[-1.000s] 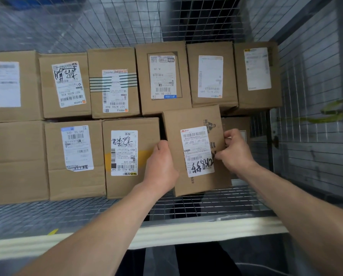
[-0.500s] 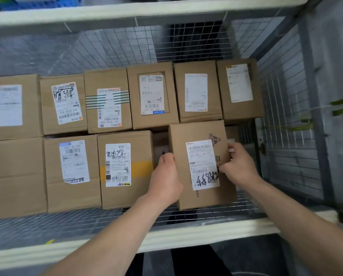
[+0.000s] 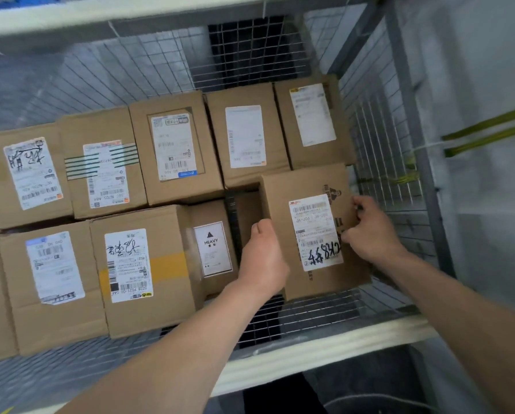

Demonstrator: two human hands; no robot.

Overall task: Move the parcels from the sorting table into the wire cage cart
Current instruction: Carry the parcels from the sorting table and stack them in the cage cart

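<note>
The parcel (image 3: 313,231) sat in the wire cage cart (image 3: 379,162), upright on the mesh floor at the right end of the lower row, just beside the right wall, label facing out. A gap showed between it and the HEAVY-labelled box (image 3: 213,249). The step looked like final seating. I'd push it back level with the row, keep the base flat on the mesh, and clear the right fingers before it meets the wall. Left hand (image 3: 262,258) gripped the left edge, fingers wrapped round the hidden side, so spread couldn't be told. Right hand (image 3: 370,231) held the right edge, fingers curled close together, thumb near the label.
</note>
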